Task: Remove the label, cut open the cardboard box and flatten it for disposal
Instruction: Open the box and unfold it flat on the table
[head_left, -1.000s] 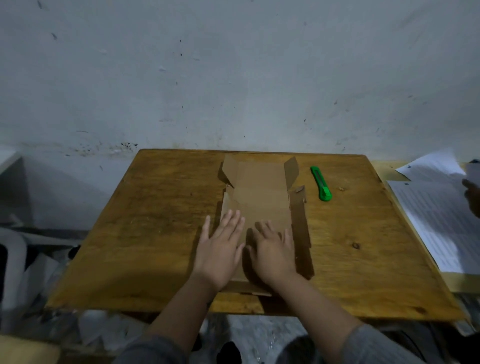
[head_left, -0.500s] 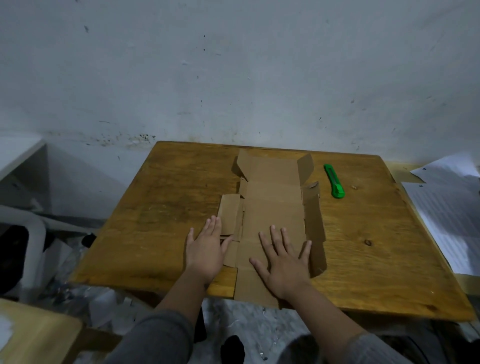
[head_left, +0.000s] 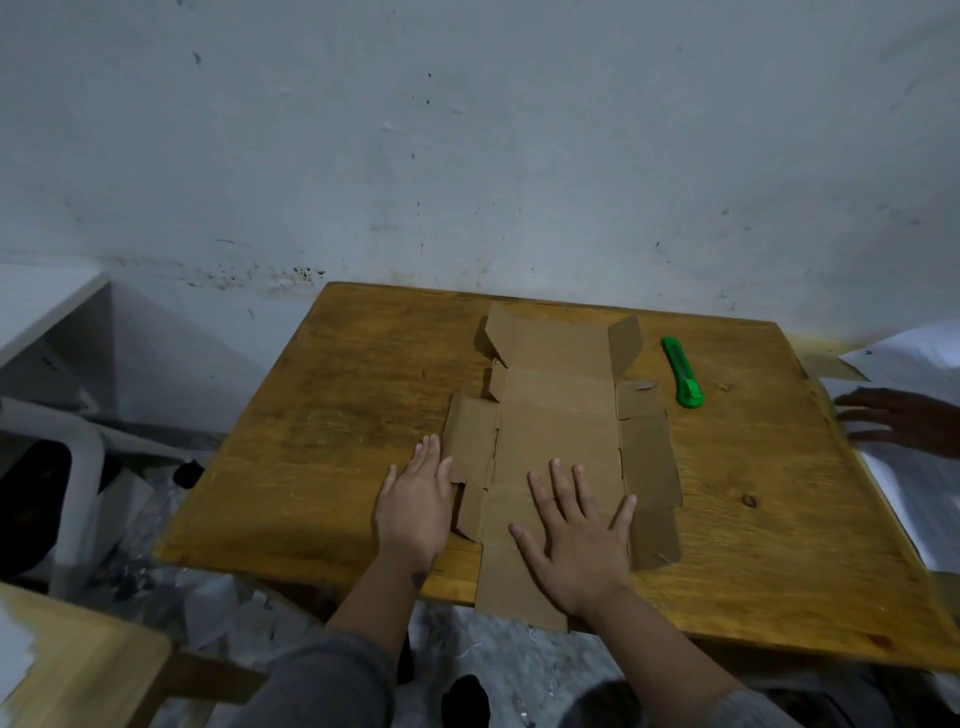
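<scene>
Stained grey wall (head_left: 467, 156) behind worn wooden table (head_left: 337, 415).

The person wears a grey top with long sleeves. The left sleeve (head_left: 322, 680) is pushed up and ends below the elbow, so the forearm is bare from there to the wrist. The right sleeve (head_left: 727, 709) also ends well before the wrist and shows only at the bottom edge. The cloth looks soft and plain, without print or marking. Both hands, the left (head_left: 413, 512) and the right (head_left: 579, 545), are bare. The fingers (head_left: 558, 480) carry no ring that can be seen, and the nails are short.
</scene>
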